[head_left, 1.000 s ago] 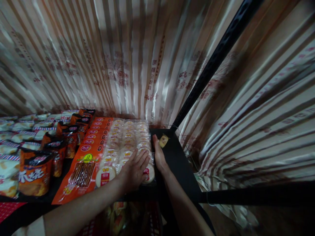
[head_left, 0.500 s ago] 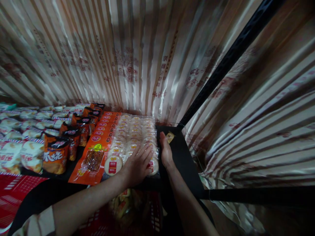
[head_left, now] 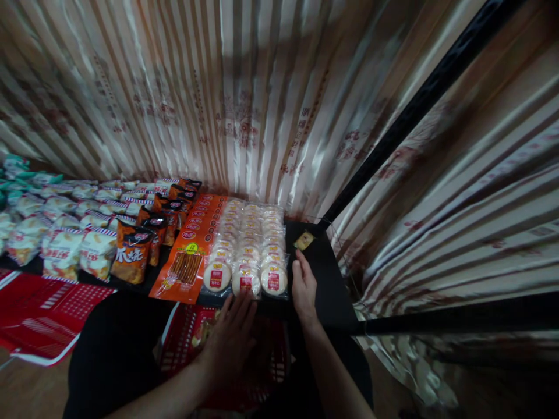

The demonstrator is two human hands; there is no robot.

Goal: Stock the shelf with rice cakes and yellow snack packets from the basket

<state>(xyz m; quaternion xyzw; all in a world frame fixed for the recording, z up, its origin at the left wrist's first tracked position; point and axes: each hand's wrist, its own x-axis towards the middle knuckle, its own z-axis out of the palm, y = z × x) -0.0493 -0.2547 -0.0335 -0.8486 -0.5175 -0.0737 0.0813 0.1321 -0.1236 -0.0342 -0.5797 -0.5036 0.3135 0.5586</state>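
Clear packs of round white rice crackers (head_left: 251, 250) lie in rows on a black shelf (head_left: 325, 285). My left hand (head_left: 231, 337) hovers open, fingers spread, just below the shelf's front edge and over a red basket (head_left: 187, 343); it holds nothing. My right hand (head_left: 303, 285) rests flat on the shelf beside the right edge of the cracker packs, fingers straight and together. A small yellow packet (head_left: 304, 240) lies alone just beyond my right fingertips.
Orange packs of stick snacks (head_left: 190, 256) lie left of the crackers, then orange-brown snack bags (head_left: 133, 259) and white-and-red bags (head_left: 65, 244). Striped satin curtain (head_left: 244, 99) backs the shelf. A black post (head_left: 419, 110) rises at the right corner. A second red basket (head_left: 39, 314) sits lower left.
My left hand has lifted off the cracker packs and drawn back over the red basket. My right hand slid back along the packs' edge. The view pulled away from the shelf.
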